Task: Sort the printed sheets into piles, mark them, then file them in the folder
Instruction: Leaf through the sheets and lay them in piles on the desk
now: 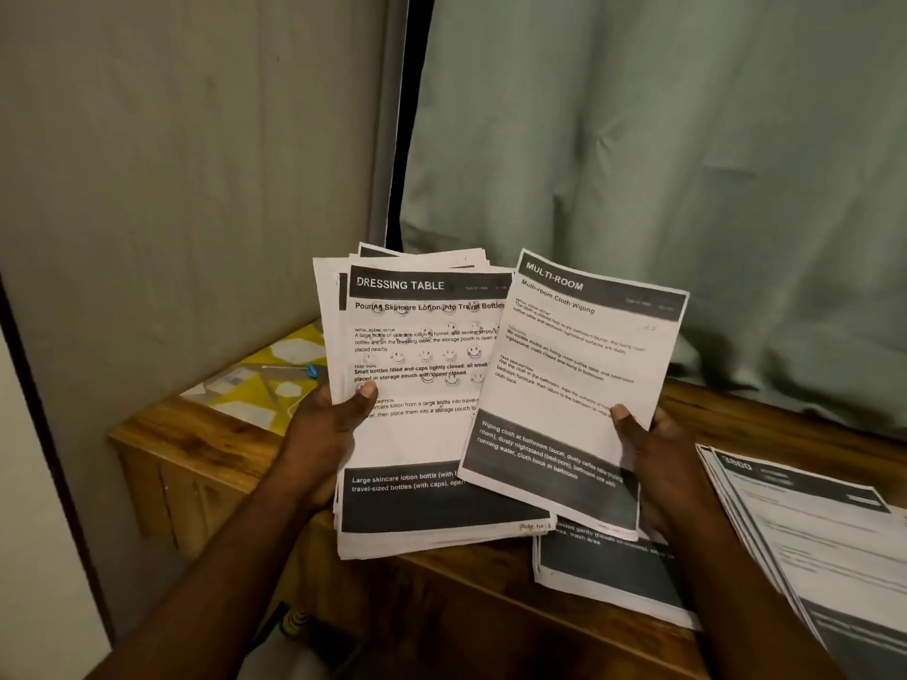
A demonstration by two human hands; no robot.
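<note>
Wooden table point(481, 611) is seen across the lower frame. A stack point(422, 434) of printed pages, its top page headed "DRESSING TABLE", is gripped at its left edge by the left hand point(321, 434), with the thumb on the front. It is held up above the table at frame centre. One sheet point(574, 375) headed "MULTI-ROOM" is pinched near its lower right edge by the right hand point(657, 451). It is tilted and overlaps the stack's right side. The hands are apart. On the table, a pile point(608, 571) lies below the sheet and a second pile point(810, 542) at the right edge. A green curtain point(638, 164) is noted behind.
</note>
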